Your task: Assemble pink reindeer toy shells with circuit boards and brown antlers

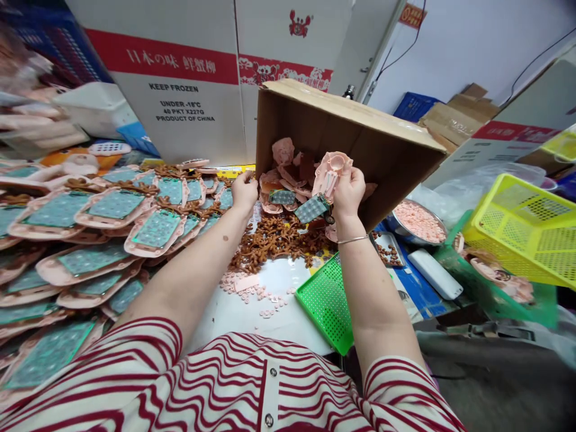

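Note:
My right hand (pixel 350 192) is closed on a pink plastic shell (pixel 330 171), held up at the mouth of a tilted cardboard box (pixel 382 132). A green circuit board (pixel 311 209) hangs below the shell. Inside the box lie more pink shells (pixel 283 153), one with a board showing. My left hand (pixel 245 193) is closed at the box's lower left edge; whatever its fingers grip is hidden. Under the box mouth is a heap of brown branch-shaped parts (pixel 265 243).
Pink-rimmed panels (pixel 110 207) are stacked at the left. A green perforated tray (pixel 328 303) leans near my right forearm. Small pink pieces (pixel 252 288) lie on the white table (pixel 270 327). At the right are a metal bowl (pixel 400 235), a white device (pixel 435 274) and a yellow basket (pixel 524 240).

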### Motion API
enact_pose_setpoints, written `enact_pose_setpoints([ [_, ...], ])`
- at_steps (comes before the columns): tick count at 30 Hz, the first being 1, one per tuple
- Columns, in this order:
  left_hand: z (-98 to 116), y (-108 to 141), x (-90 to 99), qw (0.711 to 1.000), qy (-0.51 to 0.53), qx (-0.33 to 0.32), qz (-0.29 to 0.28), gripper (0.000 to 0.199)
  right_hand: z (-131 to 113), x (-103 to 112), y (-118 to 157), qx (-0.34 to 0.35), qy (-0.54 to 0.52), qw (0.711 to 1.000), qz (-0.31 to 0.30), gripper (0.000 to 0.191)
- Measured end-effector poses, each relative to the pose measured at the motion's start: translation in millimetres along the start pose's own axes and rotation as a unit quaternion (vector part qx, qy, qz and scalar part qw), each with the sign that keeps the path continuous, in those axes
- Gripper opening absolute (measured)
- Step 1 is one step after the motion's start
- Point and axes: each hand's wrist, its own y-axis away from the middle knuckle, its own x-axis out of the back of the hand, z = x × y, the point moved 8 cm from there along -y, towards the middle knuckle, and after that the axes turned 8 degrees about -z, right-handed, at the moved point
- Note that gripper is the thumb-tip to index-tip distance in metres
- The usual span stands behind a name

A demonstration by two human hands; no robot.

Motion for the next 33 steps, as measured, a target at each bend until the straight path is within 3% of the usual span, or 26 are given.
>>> enact_pose_setpoints([
  [3,20.3,43.7,14.5,1.0,0.026,-0.008,0.007,0.033,9.3,-21.8,17.6,-0.112,-0.166,0.977,-0.067,0.052],
  [7,41.6,113.5,18.2,0.979,0.139,0.036,-0.148,0.039,-8.5,-62.9,80.7,-0.195,-0.299,0.909,-0.214,0.044],
  [12,57.8,192.7,28.4,0.894,0.256,0.063,-0.362,0.072,-30.5,-106.9,201.1,-0.321,-0.364,0.809,-0.332,0.038],
  [14,52.5,211.6,40.4,0.882,0.271,0.078,-0.378,0.073,-32.1,-118.0,243.5,-0.386,-0.384,0.764,-0.346,0.041],
  [16,47.9,222.2,55.0,0.886,0.277,0.084,-0.361,0.072,-33.8,-123.8,272.9,-0.424,-0.399,0.732,-0.355,0.043],
  [20,54.9,234.5,75.6,0.895,0.278,0.092,-0.336,0.07,-36.7,-122.7,299.9,-0.423,-0.364,0.72,-0.412,0.05],
  [21,58.2,236.8,78.5,0.895,0.281,0.096,-0.334,0.072,-37.8,-119.7,299.5,-0.406,-0.353,0.732,-0.418,0.052],
  [23,60.7,240.8,83.8,0.892,0.298,0.117,-0.318,0.072,-45.2,-109.0,285.7,-0.329,-0.329,0.787,-0.405,0.052],
  [25,54.7,246.7,87.3,0.883,0.32,0.161,-0.303,0.07,-67.0,-96.2,264.2,-0.188,-0.283,0.849,-0.406,0.047],
  [26,48.5,252.1,87.4,0.874,0.323,0.194,-0.306,0.071,-84.0,-93.7,257.9,-0.102,-0.243,0.858,-0.441,0.043],
  [27,41.1,260.0,86.0,0.86,0.318,0.233,-0.324,0.072,-101.4,-94.0,256.4,-0.022,-0.203,0.846,-0.493,0.04],
  [30,22.7,292.2,80.9,0.794,0.288,0.339,-0.414,0.076,-141.7,-97.9,270.9,0.188,-0.074,0.751,-0.628,0.029],
  [32,18.3,310.1,80.7,0.756,0.29,0.375,-0.451,0.084,-150.6,-102.5,282.8,0.264,0.01,0.71,-0.653,0.024],
  [33,17.7,315.2,81.6,0.748,0.3,0.381,-0.453,0.088,-152.0,-105.4,286.8,0.281,0.035,0.707,-0.648,0.022],
])
